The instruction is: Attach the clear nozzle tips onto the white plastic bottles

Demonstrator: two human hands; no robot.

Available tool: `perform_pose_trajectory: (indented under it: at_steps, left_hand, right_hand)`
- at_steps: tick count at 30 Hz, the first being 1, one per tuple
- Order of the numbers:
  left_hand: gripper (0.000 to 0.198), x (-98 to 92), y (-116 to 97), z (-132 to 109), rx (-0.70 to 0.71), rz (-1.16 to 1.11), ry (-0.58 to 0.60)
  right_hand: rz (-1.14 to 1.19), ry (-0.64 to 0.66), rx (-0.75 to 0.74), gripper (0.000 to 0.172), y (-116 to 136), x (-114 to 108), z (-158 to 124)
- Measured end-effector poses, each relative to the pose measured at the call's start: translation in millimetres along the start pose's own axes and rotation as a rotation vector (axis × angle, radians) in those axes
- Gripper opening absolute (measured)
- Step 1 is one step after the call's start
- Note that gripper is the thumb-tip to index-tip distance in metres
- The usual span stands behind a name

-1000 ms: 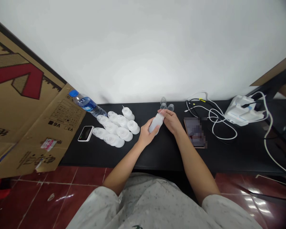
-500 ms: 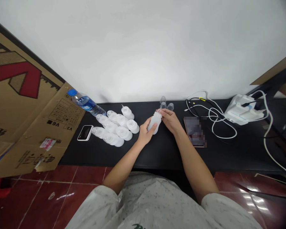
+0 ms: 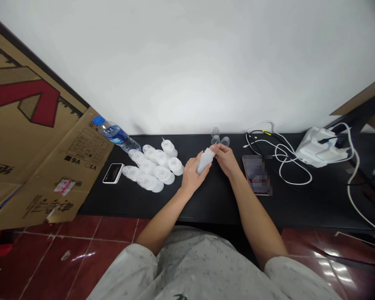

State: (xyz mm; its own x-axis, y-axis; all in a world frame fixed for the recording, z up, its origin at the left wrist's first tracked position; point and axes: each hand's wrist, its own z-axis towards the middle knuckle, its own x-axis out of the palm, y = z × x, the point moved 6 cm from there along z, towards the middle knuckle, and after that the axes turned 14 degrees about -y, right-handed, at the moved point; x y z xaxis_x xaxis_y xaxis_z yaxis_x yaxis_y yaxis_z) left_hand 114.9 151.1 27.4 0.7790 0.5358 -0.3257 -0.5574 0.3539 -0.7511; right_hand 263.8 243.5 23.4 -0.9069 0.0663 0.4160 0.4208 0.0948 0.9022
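1. A white plastic dropper bottle (image 3: 205, 161) is held over the black bench (image 3: 212, 204), its long axis tilted, with the narrow end toward 2 o'clock and the base toward 8 o'clock.
2. Its body is clenched by the left hand (image 3: 192, 176).
3. Its narrow end is grasped by the right hand (image 3: 226, 161).
4. Clear plastic caps (image 3: 220, 140) stand at 12 o'clock; more white bottles (image 3: 153, 166) are grouped at 9 o'clock.

The black table (image 3: 218, 204) carries about nine overlapping white plastic squeeze bottles (image 3: 164, 175), and a tenth white plastic bottle (image 3: 205, 160) sits between the left hand (image 3: 192, 177) and right hand (image 3: 226, 160). There are three small clear plastic pieces (image 3: 225, 141), one blue-capped clear water bottle (image 3: 114, 135), one small white-and-black rectangular device (image 3: 113, 173), one blurred phone (image 3: 256, 175) and one white charger block (image 3: 320, 152).
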Motion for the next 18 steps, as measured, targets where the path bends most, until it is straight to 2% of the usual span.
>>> perform_pose_trajectory:
  at_steps: [2, 4, 7, 9, 13, 18]
  left_hand:
    - [0.052, -0.7, -1, 1, -0.069, -0.081, 0.014]
    - [0.049, 0.1, 0, 1, -0.145, -0.169, 0.039]
    - [0.053, 4.4, 3, 1, -0.245, -0.289, 0.092]
    - [0.055, 7.4, 5, 0, -0.285, -0.345, 0.119]
    - [0.052, 7.2, 7, 2, -0.266, -0.314, 0.12]
    - [0.046, -1.1, -4, 2, -0.15, -0.164, 0.036]
  right_hand:
    - [0.001, 0.01, 0.001, 0.045, 2, 1, -2]
    - [-0.001, 0.073, 0.027, 0.043, 4, 6, -6]
    - [-0.035, 0.2, 0.088, 0.048, 4, 14, -14]
    - [-0.065, 0.218, 0.092, 0.05, 4, 14, -17]
    - [-0.092, 0.189, 0.033, 0.05, 0, 11, -14]
    - [-0.125, 0.151, -0.031, 0.047, -9, 9, -8]
